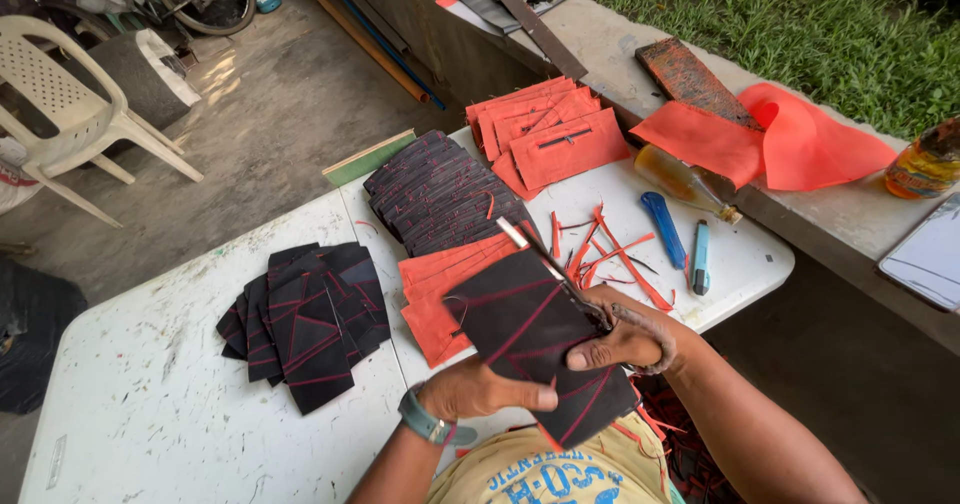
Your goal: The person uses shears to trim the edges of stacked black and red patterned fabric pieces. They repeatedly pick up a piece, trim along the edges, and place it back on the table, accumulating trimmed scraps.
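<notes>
Here, each line takes one part of the scene.

Left hand: the left hand (490, 389), low in the middle of the frame, is closed on the lower edge of a black piece (540, 339) with red stitched lines; the thumb lies on top, and I think this is to keep the piece flat and steady.

Right hand: the right hand (625, 342) is closed around scissors (555, 269) at the right edge of the same piece; the blades point toward the upper left, along that edge.

Black piece: it is held in the air, above the near edge of the white table (170, 384), tilted toward the person.

Finished-looking pieces: a fan of black pieces (305, 324) lies at middle left, and a longer black row (440, 189) sits at upper middle.

Orange sheets: one orange pile (435, 289) is just under the held piece, another orange stack (545, 129) lies at the far edge.

Trimmings: red strips (605, 254) lie right of centre, beside two blue cutters (680, 239).

Open room: the lower left of the table is bare; the right side ends near a concrete ledge (620, 39).

Background: a white plastic chair (70, 94) stands in the upper left.
</notes>
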